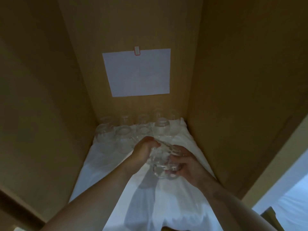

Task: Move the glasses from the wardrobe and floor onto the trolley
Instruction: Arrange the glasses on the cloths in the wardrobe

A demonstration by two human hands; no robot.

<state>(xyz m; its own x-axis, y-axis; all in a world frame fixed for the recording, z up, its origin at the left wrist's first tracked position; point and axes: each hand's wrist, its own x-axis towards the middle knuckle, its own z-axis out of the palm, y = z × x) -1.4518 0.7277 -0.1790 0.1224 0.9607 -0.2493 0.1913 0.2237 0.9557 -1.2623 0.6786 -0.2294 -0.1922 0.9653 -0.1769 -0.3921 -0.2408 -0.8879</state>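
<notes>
Head view: the camera looks into a wooden wardrobe whose shelf is covered with a white cloth. At the back of the shelf, against the rear wall, a cluster of clear glasses stands in two rough rows on the cloth; they look upside down, though the blur makes that unsure. Above them a white sheet of paper hangs on the rear wall, held by a small red-edged tag at its top edge.

Both bare arms reach in over the cloth. The left hand and the right hand meet around a held bunch of glasses, just in front of the standing cluster and lifted off the cloth. The left grip pinches the bunch at its upper rim with curled fingers; the right grip cups it from below and the side, fingers curled round the glass. How many glasses are in the bunch cannot be told.
</notes>
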